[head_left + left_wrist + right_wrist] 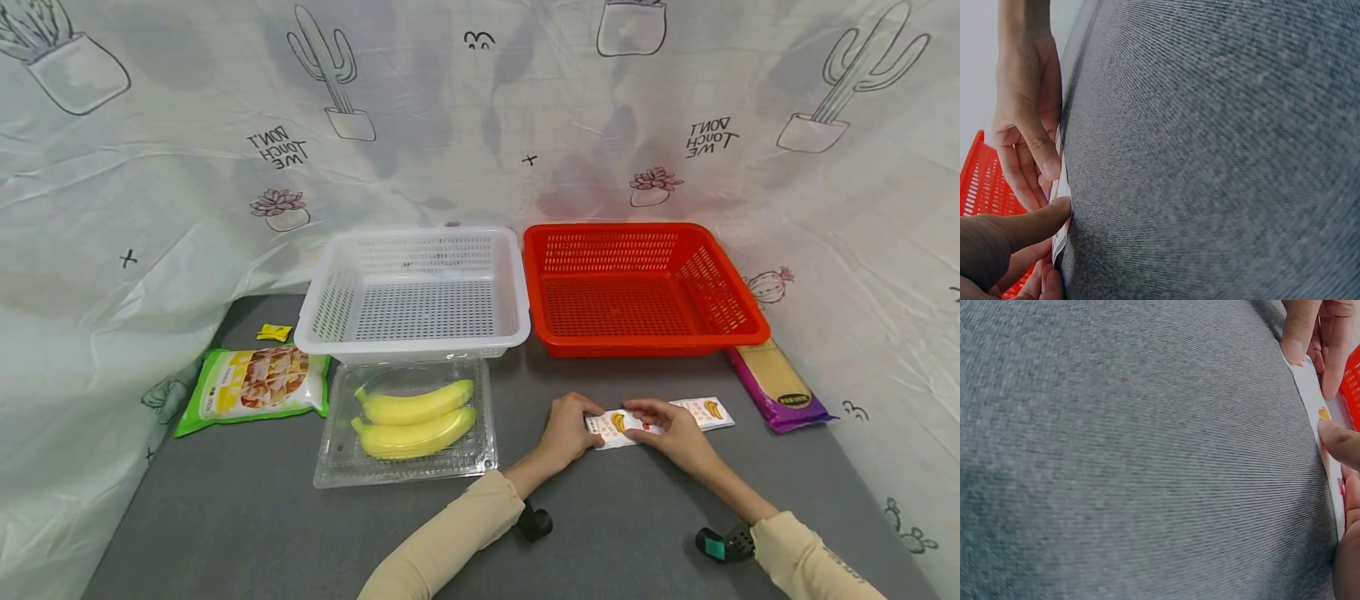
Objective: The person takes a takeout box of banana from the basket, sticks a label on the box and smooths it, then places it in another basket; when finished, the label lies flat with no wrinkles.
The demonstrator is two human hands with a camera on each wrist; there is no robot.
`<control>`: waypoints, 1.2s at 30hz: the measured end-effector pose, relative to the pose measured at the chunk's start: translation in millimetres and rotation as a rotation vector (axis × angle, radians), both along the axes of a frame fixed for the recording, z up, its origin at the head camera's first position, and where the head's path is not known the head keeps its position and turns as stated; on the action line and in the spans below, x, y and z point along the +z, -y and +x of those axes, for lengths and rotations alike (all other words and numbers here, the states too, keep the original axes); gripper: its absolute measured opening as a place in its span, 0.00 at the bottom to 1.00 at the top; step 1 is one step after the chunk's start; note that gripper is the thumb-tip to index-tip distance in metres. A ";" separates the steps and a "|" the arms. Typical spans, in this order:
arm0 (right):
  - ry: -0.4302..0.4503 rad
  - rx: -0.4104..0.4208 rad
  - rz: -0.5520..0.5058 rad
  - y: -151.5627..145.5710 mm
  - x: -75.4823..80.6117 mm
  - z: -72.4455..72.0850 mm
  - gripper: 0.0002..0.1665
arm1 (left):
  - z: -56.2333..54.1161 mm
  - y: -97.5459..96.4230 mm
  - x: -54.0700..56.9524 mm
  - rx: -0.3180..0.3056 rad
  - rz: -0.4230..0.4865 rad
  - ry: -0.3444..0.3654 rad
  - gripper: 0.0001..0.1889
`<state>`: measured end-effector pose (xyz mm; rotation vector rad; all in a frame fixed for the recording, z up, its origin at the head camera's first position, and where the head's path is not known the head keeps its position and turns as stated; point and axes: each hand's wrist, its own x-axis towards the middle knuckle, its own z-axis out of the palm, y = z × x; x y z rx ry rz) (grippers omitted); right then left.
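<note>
A flat white strip (702,412) printed with yellow bananas and small red marks lies on the grey table. At its left end my left hand (567,425) pinches the edge between thumb and fingers. My right hand (681,435) grips the strip near its middle, thumb on the near edge and fingers on the far one, hiding part of the print. In the left wrist view, the strip (1060,237) appears almost edge-on with both thumbs against it. The right wrist view also shows the strip (1310,394) between the fingers of both hands.
Behind the hands stand a red basket (647,346) and a white basket (412,348). A clear plastic box (333,467) with two bananas (416,421) lies left of my left hand. Farther left are a green food bag (258,383) and yellow packet (274,332); a purple packet (783,392) lies right.
</note>
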<state>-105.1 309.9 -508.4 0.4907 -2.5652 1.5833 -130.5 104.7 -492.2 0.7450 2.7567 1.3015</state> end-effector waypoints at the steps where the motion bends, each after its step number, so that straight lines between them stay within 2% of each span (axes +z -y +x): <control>1: 0.001 -0.008 0.026 0.2 0.6 -0.2 0.24 | 0.0 -0.1 0.1 0.002 -0.006 0.001 0.20; 6: 0.014 -0.028 0.102 -0.8 1.6 0.1 0.22 | 0.1 -2.2 -0.8 0.002 -0.017 0.015 0.20; 12: -0.001 -0.025 0.111 0.0 2.3 1.1 0.20 | 0.3 -3.1 -0.8 0.006 -0.013 0.024 0.19; 19: -0.095 -0.014 0.145 8.4 4.7 3.5 0.19 | -0.2 -0.8 1.5 0.009 -0.021 0.019 0.19; 23: -0.140 0.000 0.115 10.9 4.4 3.0 0.20 | -1.3 -1.1 1.0 0.000 -0.011 0.009 0.19; 30: -0.088 -0.007 -0.013 10.2 2.6 5.6 0.15 | -1.5 -2.6 1.2 -0.005 -0.038 0.024 0.18; 36: -0.045 -0.038 0.048 11.9 6.5 5.1 0.14 | -1.5 -1.2 2.1 0.005 -0.027 0.021 0.18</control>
